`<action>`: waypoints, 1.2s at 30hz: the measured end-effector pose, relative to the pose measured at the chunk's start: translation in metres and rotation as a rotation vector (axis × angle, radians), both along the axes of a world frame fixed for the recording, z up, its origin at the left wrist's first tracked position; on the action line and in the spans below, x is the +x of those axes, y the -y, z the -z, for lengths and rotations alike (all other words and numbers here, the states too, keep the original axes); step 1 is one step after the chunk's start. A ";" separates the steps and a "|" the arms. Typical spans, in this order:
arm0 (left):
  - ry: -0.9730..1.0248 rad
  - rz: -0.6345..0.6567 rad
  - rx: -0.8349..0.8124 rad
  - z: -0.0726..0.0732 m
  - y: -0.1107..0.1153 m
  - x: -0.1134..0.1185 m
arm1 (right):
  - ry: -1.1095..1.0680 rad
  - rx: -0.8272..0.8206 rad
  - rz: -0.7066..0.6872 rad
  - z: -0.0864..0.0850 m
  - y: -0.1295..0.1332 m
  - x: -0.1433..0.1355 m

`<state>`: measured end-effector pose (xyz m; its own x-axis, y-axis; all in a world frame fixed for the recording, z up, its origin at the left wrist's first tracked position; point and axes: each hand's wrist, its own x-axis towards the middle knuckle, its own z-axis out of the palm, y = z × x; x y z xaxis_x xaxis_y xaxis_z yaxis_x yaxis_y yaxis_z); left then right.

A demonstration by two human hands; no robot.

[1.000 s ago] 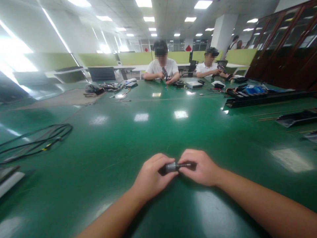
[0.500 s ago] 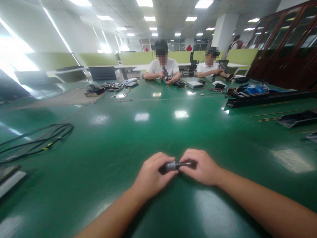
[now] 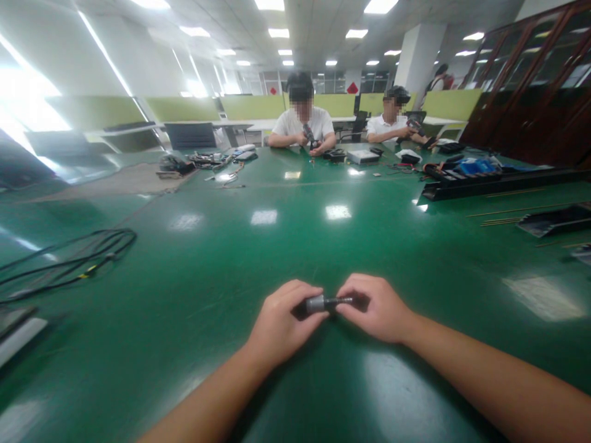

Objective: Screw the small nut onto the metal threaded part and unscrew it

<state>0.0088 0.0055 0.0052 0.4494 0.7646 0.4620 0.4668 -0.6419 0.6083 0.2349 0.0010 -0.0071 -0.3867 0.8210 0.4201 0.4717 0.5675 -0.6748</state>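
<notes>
Between thumb and fingers, my left hand (image 3: pixel 284 317) grips a small grey cylindrical part with a thin dark shaft (image 3: pixel 316 303). The part lies roughly level, its shaft pointing right, and its left end is hidden in my palm. My right hand (image 3: pixel 376 307) is curled with thumb and fingertips pinched about the shaft, whose bright tip shows between them. Ridges seem to run along the shaft, though blur hides the detail. Both hands are low over the green tabletop (image 3: pixel 277 252).
Black cables (image 3: pixel 92 258) lie coiled at the left, above a pale flat object (image 3: pixel 21 341). Thin rods (image 3: pixel 508 220) and a long black channel (image 3: pixel 489 187) are at the right. Two people (image 3: pixel 302 126) sit across the table, each holding a dark tool, with assorted parts nearby.
My right hand has shifted slightly up and the gap between my hands has widened a little. The left hand and grey part have moved slightly left and up.
</notes>
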 end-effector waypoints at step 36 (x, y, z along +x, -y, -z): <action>-0.010 -0.125 -0.024 -0.002 -0.005 -0.005 | -0.065 -0.042 0.157 0.000 -0.003 0.003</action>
